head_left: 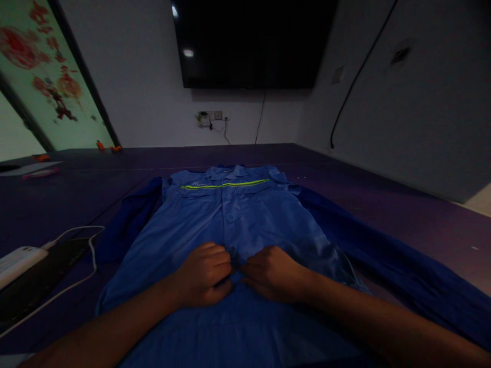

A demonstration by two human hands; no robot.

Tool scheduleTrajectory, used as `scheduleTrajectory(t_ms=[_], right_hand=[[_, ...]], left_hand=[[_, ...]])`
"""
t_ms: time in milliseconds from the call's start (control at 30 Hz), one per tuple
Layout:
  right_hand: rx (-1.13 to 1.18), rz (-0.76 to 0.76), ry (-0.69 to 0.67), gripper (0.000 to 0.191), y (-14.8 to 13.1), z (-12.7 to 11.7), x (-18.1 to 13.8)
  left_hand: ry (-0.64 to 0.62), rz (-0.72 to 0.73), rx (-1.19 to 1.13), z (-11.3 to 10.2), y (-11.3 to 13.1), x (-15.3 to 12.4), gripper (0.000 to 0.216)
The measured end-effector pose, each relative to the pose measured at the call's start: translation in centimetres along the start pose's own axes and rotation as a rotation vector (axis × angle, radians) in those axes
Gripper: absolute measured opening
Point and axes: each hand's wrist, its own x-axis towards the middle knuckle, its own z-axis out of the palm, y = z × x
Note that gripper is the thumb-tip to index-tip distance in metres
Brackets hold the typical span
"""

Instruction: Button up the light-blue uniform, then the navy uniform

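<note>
A blue work jacket (253, 220) lies front up on the dark purple surface, its collar away from me and its darker sleeves spread to both sides. A yellow-green stripe crosses the chest. Over the front placket, low on the body, my left hand (209, 273) is closed with its fingers curled at the cloth. My right hand (272, 273) faces it from the other side of the placket, also closed, thumb and fingers pinching at the same spot. Between the fingertips the fabric is bunched and dark, so any button there is hidden.
To the left, a white power strip (23, 263) with a white cable rests by a dark flat object (49, 276). A black screen (253, 41) hangs on the far wall above sockets (213, 116). Small orange items (100, 145) lie near the glass panel.
</note>
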Motion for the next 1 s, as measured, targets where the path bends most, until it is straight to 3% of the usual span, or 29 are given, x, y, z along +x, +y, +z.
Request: scheduleTrajectory(t_ms=[733, 1000], right_hand=[[0.055, 0.03, 0.021, 0.02, -0.3, -0.01, 0.01], [0.065, 0.04, 0.097, 0.016, -0.34, 0.25, -0.03]], left_hand=[[-0.02, -0.107, -0.134, 0.17, 0.48, -0.09, 0.011], [0.001, -0.092, -0.097, 0.26, 0.23, -0.2, 0.014]])
